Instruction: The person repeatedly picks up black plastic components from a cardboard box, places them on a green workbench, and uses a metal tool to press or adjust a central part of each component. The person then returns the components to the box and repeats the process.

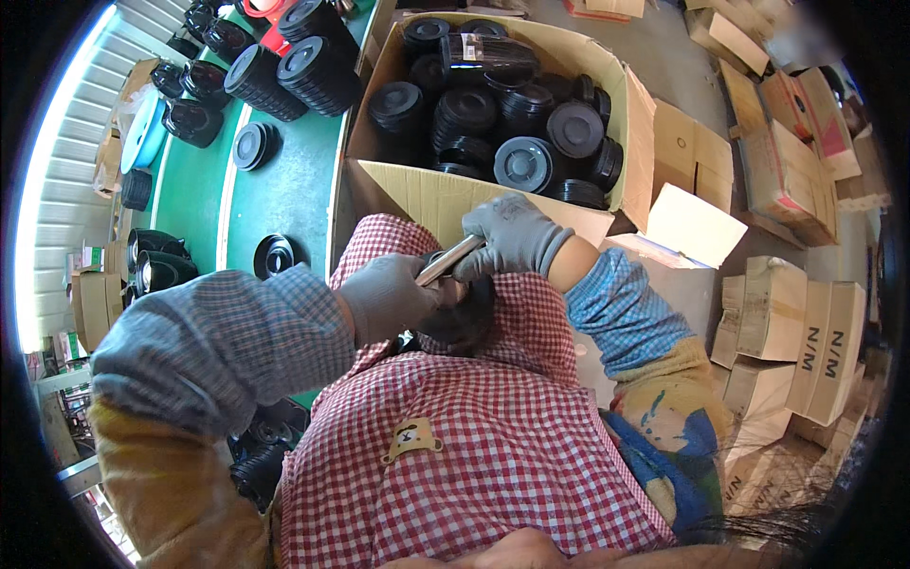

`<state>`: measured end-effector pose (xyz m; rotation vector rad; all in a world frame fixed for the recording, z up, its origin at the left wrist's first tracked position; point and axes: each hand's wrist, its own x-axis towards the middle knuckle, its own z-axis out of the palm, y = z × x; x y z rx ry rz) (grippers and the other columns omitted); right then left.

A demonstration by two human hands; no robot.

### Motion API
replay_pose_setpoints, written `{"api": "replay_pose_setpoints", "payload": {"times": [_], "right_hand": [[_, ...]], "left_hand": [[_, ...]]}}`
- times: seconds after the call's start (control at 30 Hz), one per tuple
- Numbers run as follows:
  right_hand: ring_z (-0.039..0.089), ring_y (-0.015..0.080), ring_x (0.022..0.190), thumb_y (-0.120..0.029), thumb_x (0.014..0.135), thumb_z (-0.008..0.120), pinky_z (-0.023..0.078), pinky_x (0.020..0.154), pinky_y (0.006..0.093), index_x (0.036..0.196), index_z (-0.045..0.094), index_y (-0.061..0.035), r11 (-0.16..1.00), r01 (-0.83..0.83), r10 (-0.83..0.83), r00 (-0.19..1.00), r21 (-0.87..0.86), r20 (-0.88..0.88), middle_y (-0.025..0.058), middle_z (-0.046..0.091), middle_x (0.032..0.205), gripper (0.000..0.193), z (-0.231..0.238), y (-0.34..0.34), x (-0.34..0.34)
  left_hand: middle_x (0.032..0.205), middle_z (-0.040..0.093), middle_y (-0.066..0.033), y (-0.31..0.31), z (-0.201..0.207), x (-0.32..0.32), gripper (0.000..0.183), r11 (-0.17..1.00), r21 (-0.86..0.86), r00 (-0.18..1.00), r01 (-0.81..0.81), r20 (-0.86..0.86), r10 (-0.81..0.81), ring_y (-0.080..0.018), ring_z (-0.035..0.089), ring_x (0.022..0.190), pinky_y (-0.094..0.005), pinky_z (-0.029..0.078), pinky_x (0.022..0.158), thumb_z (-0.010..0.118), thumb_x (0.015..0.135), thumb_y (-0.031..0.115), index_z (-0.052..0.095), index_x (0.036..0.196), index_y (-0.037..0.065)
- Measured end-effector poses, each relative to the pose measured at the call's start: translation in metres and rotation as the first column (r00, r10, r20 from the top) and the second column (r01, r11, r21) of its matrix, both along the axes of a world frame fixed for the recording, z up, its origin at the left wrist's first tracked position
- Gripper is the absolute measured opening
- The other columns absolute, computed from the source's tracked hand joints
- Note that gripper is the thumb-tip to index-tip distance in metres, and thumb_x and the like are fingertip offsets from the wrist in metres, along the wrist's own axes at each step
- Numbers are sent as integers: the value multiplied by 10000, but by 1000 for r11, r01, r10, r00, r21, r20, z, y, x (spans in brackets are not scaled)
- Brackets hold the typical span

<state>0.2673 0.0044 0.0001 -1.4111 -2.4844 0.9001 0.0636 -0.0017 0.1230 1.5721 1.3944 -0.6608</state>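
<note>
Over the checked apron (493, 436), the left hand (389, 299) is clamping a black plastic part (464, 318) while right hand (512, 237) fingers are gripping a metal blade (447, 262) against it.

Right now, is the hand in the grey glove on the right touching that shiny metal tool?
Touching. In the head view the right hand has its gloved fingers wrapped around one end of the metal tool, with no gap showing between them.

A small factory or packing workshop is shown: a large cardboard box (493, 180) is filled with black plastic lids (524, 163), more are stacked on a green surface (284, 204), and folded cartons (787, 332) are piled on the floor.
</note>
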Motion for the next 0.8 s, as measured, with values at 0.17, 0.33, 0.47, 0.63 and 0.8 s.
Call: {"api": "replay_pose_setpoints", "payload": {"times": [0.17,0.33,0.47,0.63,0.8], "right_hand": [[710,361,715,-693,883,597,532,652,474,911,677,-39,935,353,-351,935,-42,43,193,698,783,660,55,-80,-30],[687,360,667,-526,974,552,516,622,485,1068,629,-20,967,253,-253,967,31,-13,178,689,765,520,38,-96,-2],[688,354,719,-489,970,571,516,654,492,1065,649,-23,977,122,-127,992,176,14,195,694,816,482,56,-68,2],[697,363,741,-480,973,583,526,657,476,952,680,-33,984,171,-170,985,-57,27,206,690,807,457,78,-61,-7],[704,354,702,-507,1024,467,528,647,492,1173,633,-29,992,113,-105,985,-54,134,186,710,834,528,76,-53,-8]], "left_hand": [[961,746,-96,63,-76,-31,269,672,354,725,650,-24,-688,-319,718,926,-469,542,868,670,874,247,735,1122,165],[979,737,-84,83,-66,2,246,533,301,568,791,-34,-823,-301,707,963,-432,541,867,657,882,205,736,1113,168],[900,695,-104,78,-46,-22,253,621,488,661,614,113,-742,-319,695,880,-442,546,788,715,849,201,698,1090,126],[928,710,-101,82,-66,-40,244,574,638,615,514,193,-765,-312,705,884,-433,552,787,713,850,222,717,1081,141],[915,725,-93,82,-78,-40,205,566,597,611,568,154,-776,-303,712,886,-426,553,798,699,883,254,734,1055,149]]}}
